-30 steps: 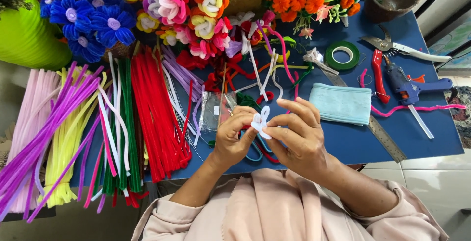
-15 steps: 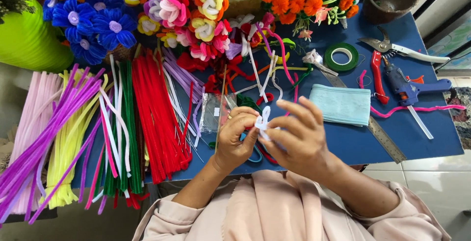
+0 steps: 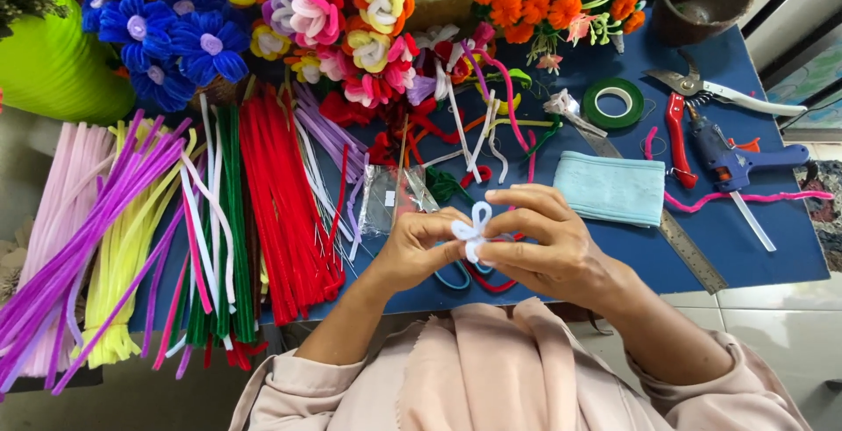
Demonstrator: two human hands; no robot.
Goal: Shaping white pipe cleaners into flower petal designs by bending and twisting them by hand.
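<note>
Above a blue tabletop (image 3: 754,247), left hand (image 3: 419,251) and right hand (image 3: 548,242) pinch a looped white pipe cleaner (image 3: 474,229) between closed fingers; gripping near the crossing likely keeps loops even.

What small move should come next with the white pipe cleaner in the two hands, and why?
Probably bend one more loop beside the existing ones. The white pipe cleaner already shows small loops at its top, pinched between the left hand and the right hand above the blue table. The shape looks unfinished beside the flowers behind.
</note>
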